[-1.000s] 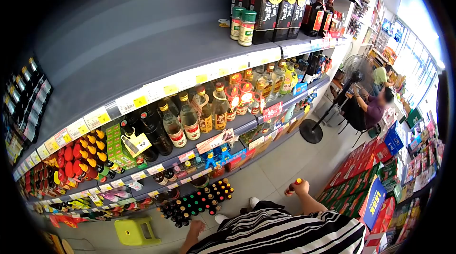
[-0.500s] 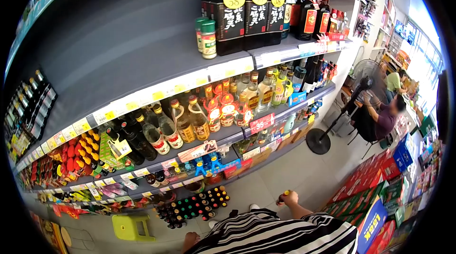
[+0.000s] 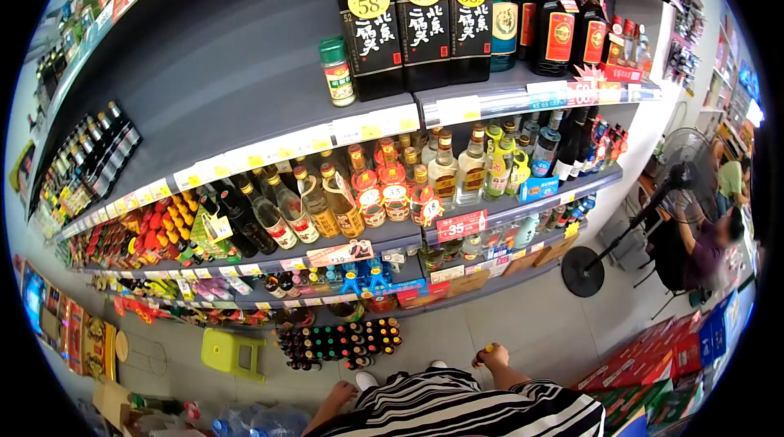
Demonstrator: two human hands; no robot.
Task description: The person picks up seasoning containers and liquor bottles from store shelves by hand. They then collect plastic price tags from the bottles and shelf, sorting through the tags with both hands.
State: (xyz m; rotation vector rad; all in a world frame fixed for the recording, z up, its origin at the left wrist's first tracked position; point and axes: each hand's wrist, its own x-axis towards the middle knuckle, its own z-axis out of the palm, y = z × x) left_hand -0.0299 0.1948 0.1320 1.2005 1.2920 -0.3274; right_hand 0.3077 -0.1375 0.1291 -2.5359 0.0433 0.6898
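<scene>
My right hand [image 3: 493,358] is low in front of my striped shirt, with its fingers wrapped round a small dark bottle [image 3: 489,348]. The yellow top of the bottle shows above the fingers; its label is hidden. My left hand [image 3: 342,393] hangs at my other side, loosely open, with nothing visible in it. Nearest to it on the floor stands a group of dark bottles [image 3: 339,345] with coloured caps. On the upper shelf stand a green-capped seasoning jar [image 3: 336,73] and black boxed liquor bottles [image 3: 423,37], with a bare stretch of shelf to their left.
Lower shelves [image 3: 367,249] hold rows of glass bottles with price tags. A yellow-green stool [image 3: 233,353] stands on the floor at the left. At the right are a standing fan [image 3: 583,272], a seated person [image 3: 709,249] and stacked red cartons [image 3: 637,359]. Plastic-wrapped bottles [image 3: 278,419] lie at the bottom left.
My view has shifted, bringing the upper shelf closer and more of the left floor into sight. My right hand still holds the bottle. More of my left hand and forearm shows.
</scene>
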